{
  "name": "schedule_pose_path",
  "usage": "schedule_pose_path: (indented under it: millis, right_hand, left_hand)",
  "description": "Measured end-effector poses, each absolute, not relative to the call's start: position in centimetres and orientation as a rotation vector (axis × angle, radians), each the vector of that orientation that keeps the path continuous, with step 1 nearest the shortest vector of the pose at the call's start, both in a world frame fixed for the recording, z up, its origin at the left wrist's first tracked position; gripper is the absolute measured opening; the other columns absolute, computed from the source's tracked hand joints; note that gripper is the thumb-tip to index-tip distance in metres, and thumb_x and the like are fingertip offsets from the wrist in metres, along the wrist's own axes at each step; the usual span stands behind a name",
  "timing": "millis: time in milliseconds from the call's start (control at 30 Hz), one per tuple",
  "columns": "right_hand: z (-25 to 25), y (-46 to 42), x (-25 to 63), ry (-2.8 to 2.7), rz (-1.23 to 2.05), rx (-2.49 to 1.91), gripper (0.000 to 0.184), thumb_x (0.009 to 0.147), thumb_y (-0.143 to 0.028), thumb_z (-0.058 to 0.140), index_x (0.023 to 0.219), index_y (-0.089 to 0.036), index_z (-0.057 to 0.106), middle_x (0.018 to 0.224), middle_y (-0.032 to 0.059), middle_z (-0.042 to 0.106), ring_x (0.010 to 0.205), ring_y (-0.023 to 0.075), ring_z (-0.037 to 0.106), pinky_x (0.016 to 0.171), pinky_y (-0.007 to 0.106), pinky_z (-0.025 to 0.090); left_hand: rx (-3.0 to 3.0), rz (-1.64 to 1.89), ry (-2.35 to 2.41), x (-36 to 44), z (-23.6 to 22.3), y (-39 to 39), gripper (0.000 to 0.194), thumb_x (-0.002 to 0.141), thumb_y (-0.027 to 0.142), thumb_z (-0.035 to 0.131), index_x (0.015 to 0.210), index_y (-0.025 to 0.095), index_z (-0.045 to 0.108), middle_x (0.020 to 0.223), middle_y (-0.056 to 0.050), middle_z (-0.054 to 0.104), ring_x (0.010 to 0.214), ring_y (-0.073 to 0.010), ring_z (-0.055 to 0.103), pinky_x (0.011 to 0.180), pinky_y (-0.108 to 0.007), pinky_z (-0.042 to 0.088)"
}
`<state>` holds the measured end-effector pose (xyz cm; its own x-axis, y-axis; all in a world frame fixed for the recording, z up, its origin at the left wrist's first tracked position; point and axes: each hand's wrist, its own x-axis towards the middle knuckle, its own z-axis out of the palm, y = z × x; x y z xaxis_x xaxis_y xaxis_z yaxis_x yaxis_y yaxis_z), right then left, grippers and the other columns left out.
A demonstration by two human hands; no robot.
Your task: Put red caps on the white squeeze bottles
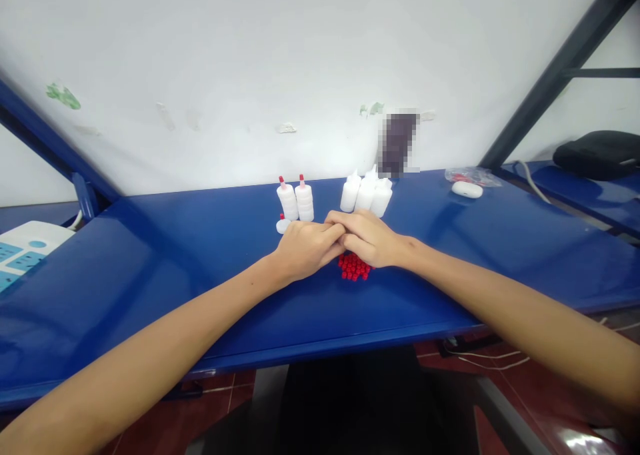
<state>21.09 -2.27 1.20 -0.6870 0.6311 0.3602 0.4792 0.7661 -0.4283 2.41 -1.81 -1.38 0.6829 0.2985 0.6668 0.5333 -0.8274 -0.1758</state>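
Note:
My left hand [305, 247] and my right hand [369, 240] meet in the middle of the blue table [150, 268], fingers curled together; what they hold is hidden. A pile of small red caps [354, 267] lies just below my right hand. Two white bottles with red caps [296, 200] stand behind my left hand. Three white bottles without red caps [367, 192] stand behind my right hand. A small white bottle [283, 226] lies beside my left hand's knuckles.
A white oval case [467, 189] and a clear bag [473, 174] lie at the back right. A white device with blue buttons [23, 250] sits at the left edge. A black item [597, 152] rests on the right shelf. Dark frame bars rise on both sides.

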Motion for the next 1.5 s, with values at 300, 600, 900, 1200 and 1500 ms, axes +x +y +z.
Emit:
schedule_pose_path:
  millis: [300,600,900,1200,1500]
  right_hand:
    - [0.7,-1.9,21.4,-2.329,0.554,-0.684,0.033,0.096,-0.044,0.041,0.107,-0.017,0.056,0.068,-0.0009,0.057,0.062,0.0146,0.050,0.060,0.027,0.036]
    - [0.8,-0.9,21.7,-1.917,0.531,-0.909,0.029,0.089,-0.041,0.060,0.073,-0.016,0.062,0.052,-0.0047,0.047,0.049,0.0093,0.040,0.053,0.026,0.034]
    - [0.7,-0.5,21.9,-1.703,0.895,-0.707,0.010,0.071,-0.018,0.046,0.076,-0.018,0.054,0.060,-0.0024,0.051,0.051,0.0117,0.046,0.051,0.027,0.037]
    - [-0.5,0.3,21.7,-1.928,1.138,-0.735,0.029,0.074,-0.009,0.049,0.100,-0.021,0.051,0.085,0.0009,0.060,0.075,0.0143,0.055,0.063,0.027,0.044]
    - [-0.1,0.1,21.4,-2.121,1.028,-0.901,0.022,0.089,-0.029,0.058,0.102,-0.016,0.072,0.105,0.0069,0.073,0.099,0.0193,0.066,0.093,0.036,0.047]
  left_hand:
    - [-2.678,-0.949,-0.656,1.1,-0.4,-1.6,0.030,0.101,0.032,0.036,0.078,0.018,0.050,0.057,0.001,0.057,0.048,-0.0112,0.050,0.048,-0.023,0.031]
    - [-2.521,-1.046,-1.058,-7.5,3.4,2.8,0.038,0.099,0.032,0.031,0.063,0.020,0.031,0.051,0.005,0.032,0.044,-0.0087,0.027,0.050,-0.026,0.024]
    - [-2.864,-0.584,-1.306,-7.3,4.3,2.7,0.041,0.096,0.038,0.041,0.060,0.017,0.043,0.053,0.005,0.030,0.049,-0.0085,0.024,0.050,-0.025,0.021]
    - [-2.980,-0.606,-1.424,-6.8,3.2,3.2,0.050,0.097,0.051,0.042,0.061,0.016,0.043,0.057,0.004,0.032,0.051,-0.0080,0.027,0.049,-0.023,0.023]
    - [-2.865,-0.778,-1.264,-6.8,2.6,3.2,0.048,0.100,0.044,0.040,0.061,0.017,0.045,0.053,0.005,0.033,0.048,-0.0079,0.027,0.050,-0.024,0.023]
